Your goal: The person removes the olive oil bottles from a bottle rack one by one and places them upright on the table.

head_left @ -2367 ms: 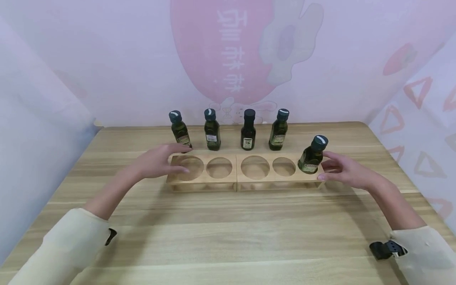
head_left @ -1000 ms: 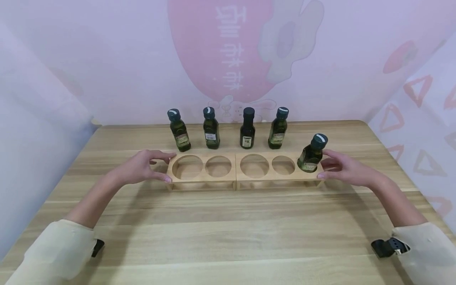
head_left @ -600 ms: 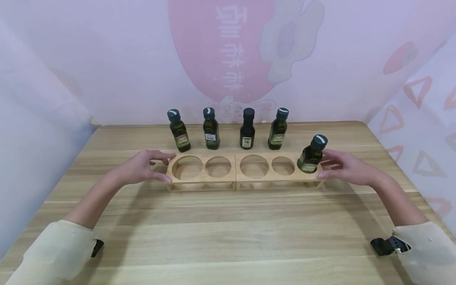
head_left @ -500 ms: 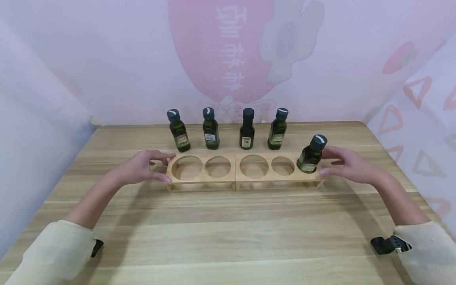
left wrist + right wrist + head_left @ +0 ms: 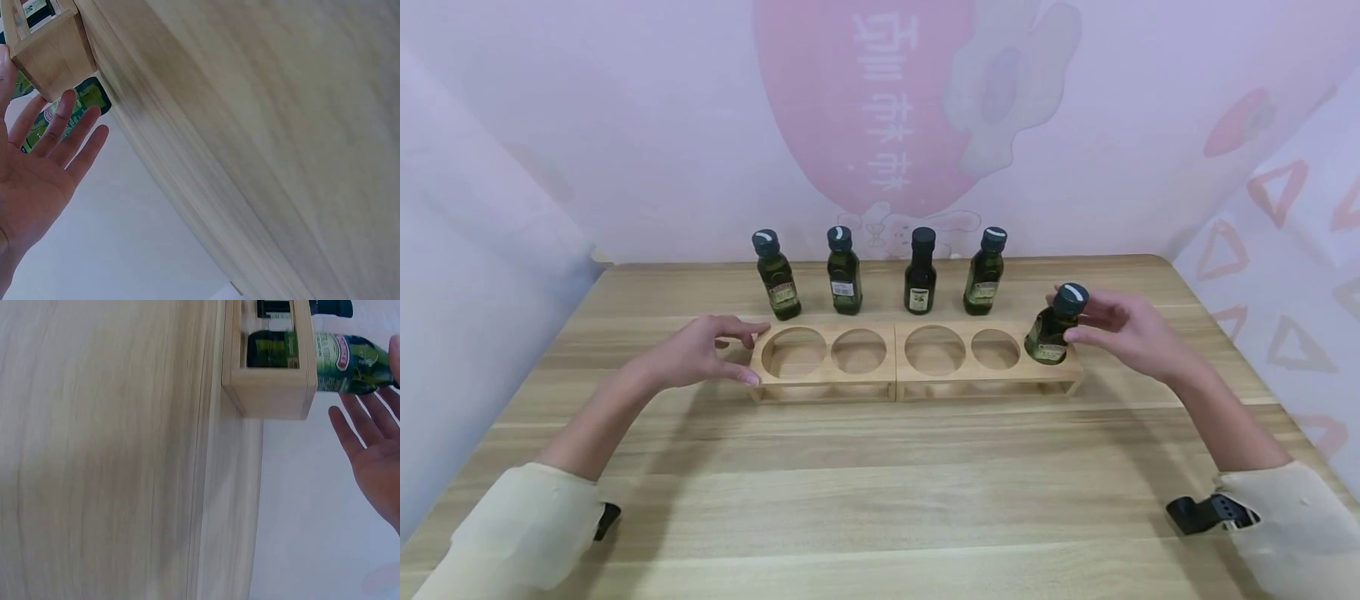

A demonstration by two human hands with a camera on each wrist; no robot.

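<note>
A long wooden bottle rack (image 5: 895, 354) with round holes and a seam at its middle lies across the table. Thumb and index finger of my left hand (image 5: 703, 354) hold its left end; in the left wrist view the other fingers (image 5: 81, 134) are spread straight. A small green glass bottle (image 5: 1049, 337) with a dark cap stands in the rack's rightmost hole, tilted to the right in the head view. My right hand (image 5: 1138, 333) reaches around that bottle's upper part, thumb in front and fingers behind. Its fingers look fairly straight in the right wrist view; how firmly they touch is unclear.
Behind the rack stand several dark bottles in a row, from the leftmost bottle (image 5: 778, 279) to the rightmost one (image 5: 984, 275). The wooden table (image 5: 880, 492) ends at a printed cloth backdrop (image 5: 662, 125).
My left hand has moved from above the left holes to the rack's left end and stayed there. My right hand has left the rack's right end and risen to the bottle.
</note>
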